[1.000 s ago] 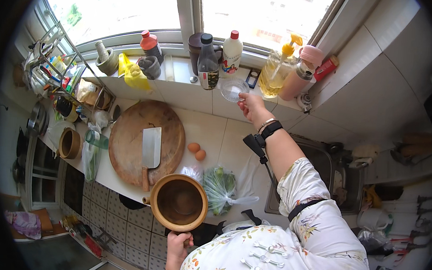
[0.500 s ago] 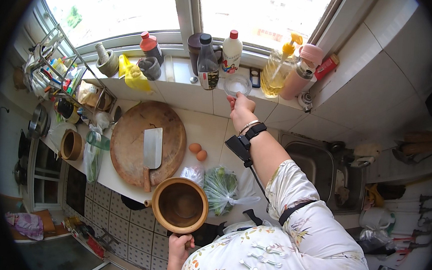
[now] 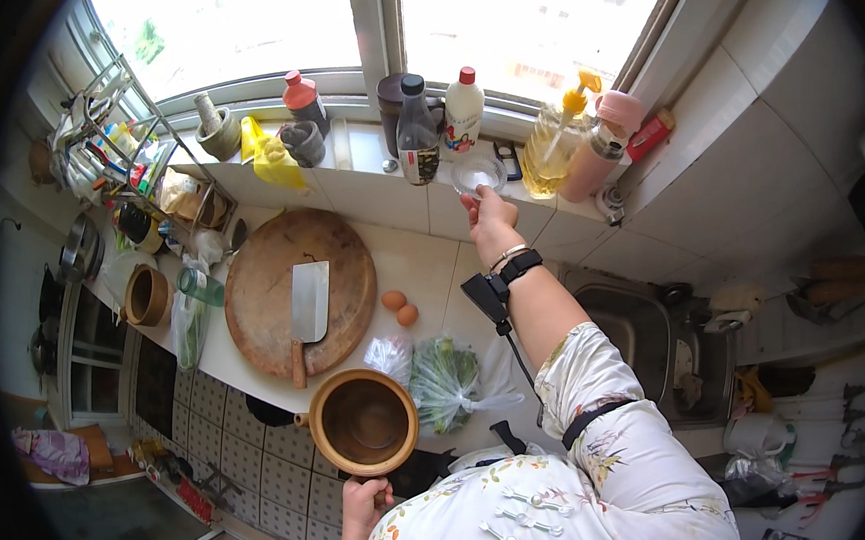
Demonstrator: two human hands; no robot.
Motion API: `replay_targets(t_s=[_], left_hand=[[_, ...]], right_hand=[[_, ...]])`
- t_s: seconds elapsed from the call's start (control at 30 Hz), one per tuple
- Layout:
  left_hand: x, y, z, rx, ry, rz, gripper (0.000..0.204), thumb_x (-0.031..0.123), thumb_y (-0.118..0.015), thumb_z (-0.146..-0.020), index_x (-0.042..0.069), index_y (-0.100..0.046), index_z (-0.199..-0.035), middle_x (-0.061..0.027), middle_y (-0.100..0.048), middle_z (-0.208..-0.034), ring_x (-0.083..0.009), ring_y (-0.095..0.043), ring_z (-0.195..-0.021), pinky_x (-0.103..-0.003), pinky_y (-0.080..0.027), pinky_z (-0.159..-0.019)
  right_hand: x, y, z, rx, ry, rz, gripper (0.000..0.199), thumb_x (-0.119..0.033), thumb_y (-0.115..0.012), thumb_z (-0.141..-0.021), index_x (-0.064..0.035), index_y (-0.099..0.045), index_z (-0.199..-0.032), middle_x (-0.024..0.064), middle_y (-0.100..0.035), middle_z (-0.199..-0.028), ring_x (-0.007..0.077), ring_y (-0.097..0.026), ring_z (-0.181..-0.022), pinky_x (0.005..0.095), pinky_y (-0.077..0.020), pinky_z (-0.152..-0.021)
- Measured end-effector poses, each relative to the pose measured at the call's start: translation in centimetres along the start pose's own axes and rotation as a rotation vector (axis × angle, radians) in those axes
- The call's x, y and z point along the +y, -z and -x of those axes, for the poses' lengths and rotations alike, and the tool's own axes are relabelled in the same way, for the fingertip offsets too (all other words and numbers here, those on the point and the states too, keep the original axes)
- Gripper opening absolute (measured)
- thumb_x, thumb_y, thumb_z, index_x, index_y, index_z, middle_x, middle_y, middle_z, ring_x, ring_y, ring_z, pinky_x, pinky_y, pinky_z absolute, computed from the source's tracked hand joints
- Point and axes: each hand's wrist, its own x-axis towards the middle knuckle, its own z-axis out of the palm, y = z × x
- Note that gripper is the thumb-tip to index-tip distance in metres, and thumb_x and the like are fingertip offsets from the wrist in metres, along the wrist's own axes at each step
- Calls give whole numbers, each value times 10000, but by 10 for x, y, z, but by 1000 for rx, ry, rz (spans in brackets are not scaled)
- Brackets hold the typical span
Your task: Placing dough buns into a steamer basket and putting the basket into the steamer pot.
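Observation:
My left hand (image 3: 366, 503) is closed around the handle of a brown clay pot (image 3: 411, 431), which it holds level in front of my body. The inside of the pot is bare. My right arm stretches to the window ledge, where my right hand (image 3: 492, 214) grips the near rim of a small clear glass bowl (image 3: 459, 177). Something white lies in the bowl. Beside the bowl stand a dark-capped sauce bottle (image 3: 418, 134) and a pump bottle of yellow oil (image 3: 548, 153).
A round wooden chopping board (image 3: 259, 288) carries a cleaver (image 3: 310, 302). Two brown eggs (image 3: 394, 299), a bag of green vegetables (image 3: 445, 371) and another clear bag (image 3: 387, 355) lie right of it. A steel sink (image 3: 614, 323) is at the right; a wire rack (image 3: 136, 139) stands far left.
The view has shifted slightly. My right hand stays at the glass bowl on the ledge, and my left hand still holds the clay pot.

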Motion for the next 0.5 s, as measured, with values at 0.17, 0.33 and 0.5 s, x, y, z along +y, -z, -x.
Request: replay_targets(t_s=[0.17,0.33,0.5], left_hand=[[-1,-1,0,-18,-26,32,124,18,-574,-769,-46,-594,-872,-107,-597,-652,-168,-556,-490,-254,-431,-451],[-1,1,-1,-3,2,-9,152,20,-562,-773,-54,-600,-901,-100,-600,-653,-156,-551,-488,-250,-428,-447],[1,1,-4,-43,-15,-61,185,46,-563,-777,-75,-591,-914,-121,-592,-666,-173,-558,-532,-277,-469,-509]], right_hand=[[-3,-10,8,10,-29,-98,193,-150,-602,-888,23,-598,-972,120,-687,-775,155,-660,-574,203,-446,-432],[0,8,-4,36,277,309,239,-143,-596,-825,64,-576,-944,151,-667,-686,183,-646,-497,286,-491,-428],[-13,11,-23,-42,332,419,407,-136,-585,-835,116,-470,-1134,153,-677,-702,246,-657,-475,337,-542,-488]])
